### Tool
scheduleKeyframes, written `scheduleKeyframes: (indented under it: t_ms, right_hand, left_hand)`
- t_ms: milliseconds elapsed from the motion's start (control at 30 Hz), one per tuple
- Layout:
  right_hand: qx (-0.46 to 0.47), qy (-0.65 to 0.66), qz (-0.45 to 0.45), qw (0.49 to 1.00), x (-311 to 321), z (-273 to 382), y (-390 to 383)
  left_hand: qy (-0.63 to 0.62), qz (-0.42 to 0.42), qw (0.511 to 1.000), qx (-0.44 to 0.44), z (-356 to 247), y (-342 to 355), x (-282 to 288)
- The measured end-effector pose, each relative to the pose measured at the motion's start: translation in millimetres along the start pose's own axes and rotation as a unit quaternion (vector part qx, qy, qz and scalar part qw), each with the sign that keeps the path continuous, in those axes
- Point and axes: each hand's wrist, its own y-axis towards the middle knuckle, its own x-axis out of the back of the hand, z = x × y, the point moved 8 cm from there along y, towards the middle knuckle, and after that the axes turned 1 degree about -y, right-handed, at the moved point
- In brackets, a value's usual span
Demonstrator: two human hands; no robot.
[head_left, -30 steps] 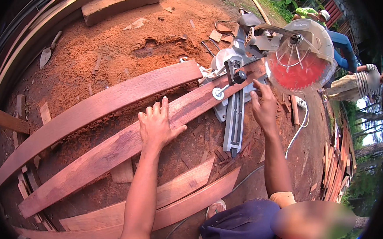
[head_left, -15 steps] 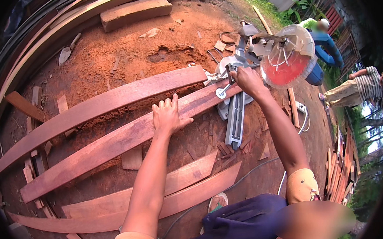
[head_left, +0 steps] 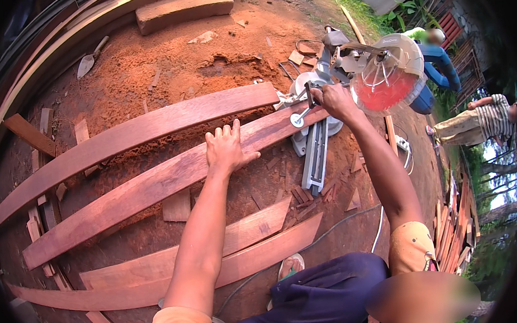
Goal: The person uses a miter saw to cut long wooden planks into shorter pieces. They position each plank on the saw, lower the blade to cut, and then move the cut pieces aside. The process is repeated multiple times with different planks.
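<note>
One left hand point(head_left: 227, 151), fingers spread, lies palm down on the reddish plank point(head_left: 153, 181), thumb pointing toward the saw. From my remote post, the right hand point(head_left: 335, 102) reads as curled around the upper end of the clamp point(head_left: 297, 120); fingertips too small and shadowed for me to be exact. Plank slants above the ground point(head_left: 259, 179), its right portion on the saw's base point(head_left: 315, 161) under the clamp's disc, left end over scrap timber point(head_left: 35, 231). Curved board point(head_left: 144, 126) just beyond. I judge the plank stiff, fairly heavy, perhaps slick with dust; best held flat-handed near mid-length or by both edges, clear of the blade point(head_left: 384, 93).
</note>
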Motion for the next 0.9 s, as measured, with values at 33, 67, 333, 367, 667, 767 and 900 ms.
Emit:
scheduleKeyframes:
  t_ms: [33,67,333,367,667,767,900]
  right_hand:
    - [-0.038,-0.021,0.05,0.998,-7.6,-5.6,-0.6]
    - [-0.018,-0.049,0.033,0.998,-3.1,-3.4,0.2]
    - [0.101,0.024,-0.014,0.994,2.4,9.8,-6.7]
    - [0.038,0.02,-0.016,0.999,-1.2,4.1,-3.6]
    - [0.249,-0.135,0.052,0.958,-0.4,11.6,-13.8]
    - [0.29,-0.126,0.045,0.948,-2.8,8.7,-9.8]
    - [0.056,-0.071,0.105,0.99,-17.9,-11.7,18.2]
  left_hand:
    - [-0.005,-0.005,1.0,-0.001,-0.3,0.4,1.7]
    - [-0.008,0.004,1.0,0.002,0.1,0.1,0.7]
    - [-0.004,0.01,1.0,0.002,0.0,0.9,-1.5]
    - [-0.008,0.015,1.0,0.0,-0.8,0.8,-2.6]
    - [-0.007,0.001,1.0,-0.004,-0.3,-0.3,1.1]
    - [-0.012,-0.007,1.0,-0.002,0.1,1.1,-0.9]
    - [-0.024,-0.013,1.0,-0.009,0.5,2.1,-0.2]
